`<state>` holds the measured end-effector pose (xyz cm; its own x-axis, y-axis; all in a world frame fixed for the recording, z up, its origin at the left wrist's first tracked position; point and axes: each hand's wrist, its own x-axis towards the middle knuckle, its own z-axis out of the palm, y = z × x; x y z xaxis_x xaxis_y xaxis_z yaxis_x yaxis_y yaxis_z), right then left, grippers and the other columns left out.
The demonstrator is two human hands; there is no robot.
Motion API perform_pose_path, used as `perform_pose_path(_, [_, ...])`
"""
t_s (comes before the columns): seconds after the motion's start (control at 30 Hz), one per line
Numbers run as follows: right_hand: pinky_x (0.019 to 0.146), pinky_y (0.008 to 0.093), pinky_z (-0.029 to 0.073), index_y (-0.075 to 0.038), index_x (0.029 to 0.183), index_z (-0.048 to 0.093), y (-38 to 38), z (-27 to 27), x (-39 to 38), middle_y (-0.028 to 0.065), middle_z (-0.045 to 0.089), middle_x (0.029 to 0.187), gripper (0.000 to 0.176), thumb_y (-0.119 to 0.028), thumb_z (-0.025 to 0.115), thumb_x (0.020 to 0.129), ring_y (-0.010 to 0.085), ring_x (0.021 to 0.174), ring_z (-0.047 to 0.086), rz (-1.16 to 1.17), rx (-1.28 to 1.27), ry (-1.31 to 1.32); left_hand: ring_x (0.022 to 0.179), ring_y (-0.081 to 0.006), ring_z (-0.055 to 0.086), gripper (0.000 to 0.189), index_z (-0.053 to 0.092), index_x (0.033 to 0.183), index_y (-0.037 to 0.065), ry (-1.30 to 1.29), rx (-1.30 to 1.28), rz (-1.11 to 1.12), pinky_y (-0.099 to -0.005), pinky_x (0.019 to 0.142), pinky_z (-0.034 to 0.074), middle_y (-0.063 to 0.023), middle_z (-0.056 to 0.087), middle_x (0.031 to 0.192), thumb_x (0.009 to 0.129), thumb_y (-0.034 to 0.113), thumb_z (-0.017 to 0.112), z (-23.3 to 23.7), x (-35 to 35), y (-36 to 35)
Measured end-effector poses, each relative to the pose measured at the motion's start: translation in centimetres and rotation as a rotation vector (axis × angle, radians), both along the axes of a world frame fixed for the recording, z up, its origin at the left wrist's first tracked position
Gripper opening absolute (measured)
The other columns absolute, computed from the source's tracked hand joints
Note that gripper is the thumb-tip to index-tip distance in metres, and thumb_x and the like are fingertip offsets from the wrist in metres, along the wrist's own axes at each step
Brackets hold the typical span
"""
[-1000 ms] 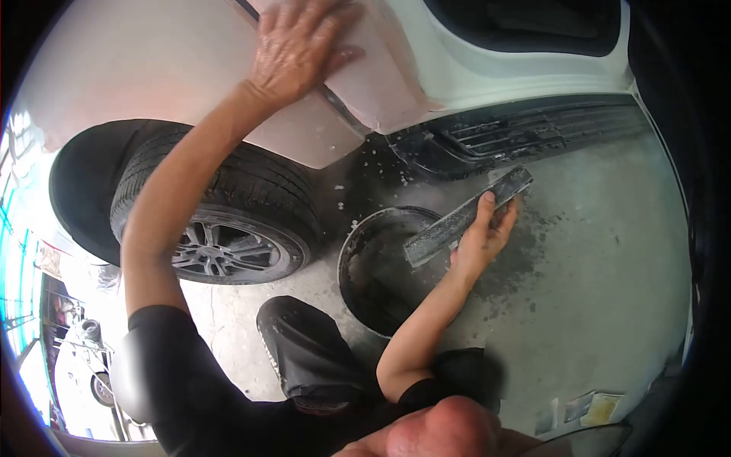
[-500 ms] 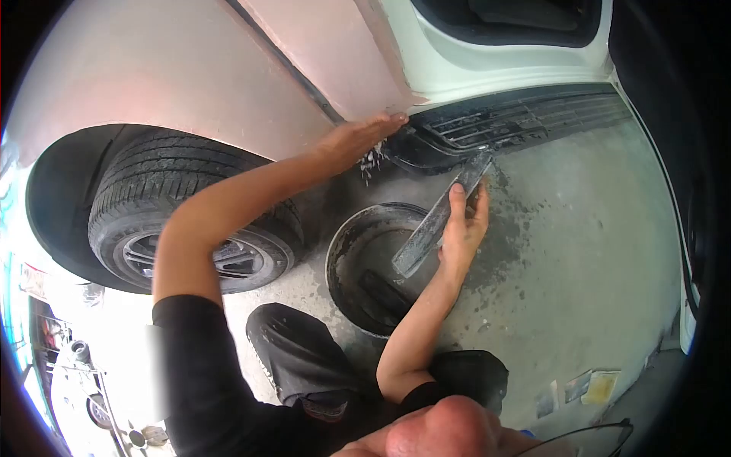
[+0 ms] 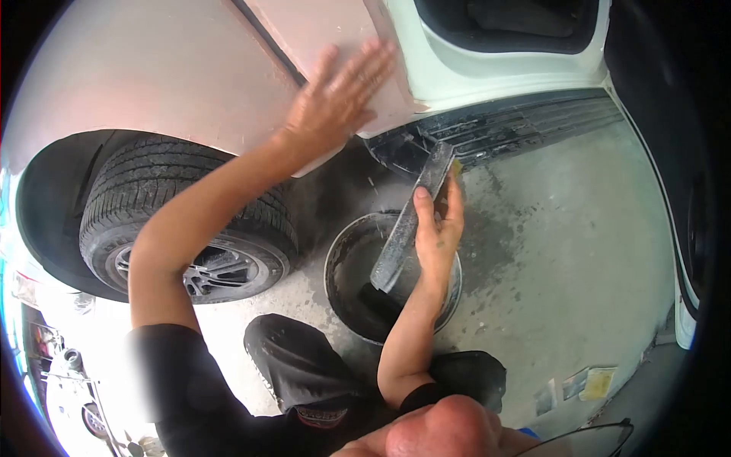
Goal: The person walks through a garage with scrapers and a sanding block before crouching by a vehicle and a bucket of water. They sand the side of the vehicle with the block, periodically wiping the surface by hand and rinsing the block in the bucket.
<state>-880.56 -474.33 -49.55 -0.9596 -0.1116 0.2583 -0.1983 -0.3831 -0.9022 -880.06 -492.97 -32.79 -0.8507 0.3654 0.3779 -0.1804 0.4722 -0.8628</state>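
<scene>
Left hand [image 3: 335,103]: open, palm flat toward the panel [image 3: 308,27], fingers a little apart and blurred, holding nothing; whether it touches or hovers just over the surface cannot be told. Panel: pinkish, right of the dark seam [image 3: 268,39], bordered by white bodywork [image 3: 449,65]. Right hand [image 3: 439,240]: closed around the block [image 3: 403,232], thumb on the near face, fingers behind. Block: long, grey, wet-looking, tilted, lower end over the tub [image 3: 345,250], upper end before the step [image 3: 525,126], with something yellowish behind that end. Tub: round, dark, on the wet-marked floor [image 3: 571,228], between tyre [image 3: 152,171] and right forearm; a dark object [image 3: 378,306] inside, partly hidden. Papers [image 3: 598,383]: on the floor, well apart to the right. Step in hand, as judged from the pose: a bare-palm pass over the panel, block held aside. Requirement, also judged: another pass calls for a flat palm and even, light contact; use of the block calls for the left hand clear of the surface first. Differences from half a second ago: left hand higher, then at the panel's lower edge with a cluster of drops beneath, now only a few specks; block shifted left; tyre slightly further left in view.
</scene>
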Motion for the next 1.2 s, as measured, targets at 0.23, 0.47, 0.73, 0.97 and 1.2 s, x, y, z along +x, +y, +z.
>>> perform_pose_path(0.23, [0.099, 0.0468, 0.043, -0.013, 0.151, 0.042, -5.2, 3.6, -0.5, 0.0238, 0.04, 0.129, 0.077, -0.022, 0.078, 0.083, 0.039, 0.119, 0.046, -0.353, 0.159, 0.474, 0.15, -0.034, 0.02, 0.062, 0.044, 0.146, 0.003, -0.684, 0.301, -0.059, -0.0518, 0.123, 0.009, -0.0184, 0.029, 0.159, 0.095, 0.036, 0.051, -12.8, 4.8, -2.3])
perform_pose_path(0.47, [0.098, 0.0556, 0.043, -0.009, 0.15, 0.042, -12.4, 2.0, -2.6, 0.0326, 0.036, 0.133, 0.074, -0.03, 0.074, 0.086, 0.0474, 0.122, 0.042, -0.502, 0.178, 0.651, 0.118, -0.0481, 0.053, 0.042, 0.054, 0.125, -0.007, -0.152, 1.822, 0.18, -0.0526, 0.099, 0.044, -0.0354, 0.055, 0.123, 0.103, 0.028, 0.047, -25.5, 12.5, -0.2])
perform_pose_path(0.73, [0.105, 0.0542, 0.037, -0.003, 0.148, 0.044, -10.4, 10.9, -3.7, 0.032, 0.033, 0.139, 0.074, -0.024, 0.076, 0.084, 0.0471, 0.126, 0.039, -0.587, 0.345, 0.873, 0.097, -0.0525, 0.061, 0.031, 0.058, 0.112, -0.003, -0.181, 1.814, 0.154, -0.0557, 0.081, 0.048, -0.0362, 0.062, 0.101, 0.104, 0.024, 0.045, -29.1, 12.5, -2.1])
perform_pose_path(0.97, [0.104, 0.0501, 0.039, -0.006, 0.148, 0.044, -11.3, 7.3, -3.9, 0.0316, 0.035, 0.136, 0.074, -0.024, 0.075, 0.084, 0.0448, 0.125, 0.041, -0.618, 0.272, 0.818, 0.097, -0.0518, 0.061, 0.031, 0.058, 0.113, -0.002, -0.135, 1.764, 0.13, -0.0564, 0.081, 0.048, -0.0345, 0.063, 0.1, 0.104, 0.024, 0.045, -29.5, 12.1, -2.5])
perform_pose_path(1.2, [0.1, 0.0523, 0.04, -0.012, 0.146, 0.049, -11.1, 3.9, -4.1, 0.032, 0.037, 0.138, 0.068, -0.027, 0.075, 0.085, 0.0464, 0.121, 0.044, -0.582, 0.269, 0.818, 0.095, -0.0526, 0.061, 0.029, 0.059, 0.112, 0.0, -0.131, 1.819, 0.188, -0.0571, 0.079, 0.048, -0.0324, 0.064, 0.097, 0.104, 0.024, 0.045, -29.4, 12.3, -1.9])
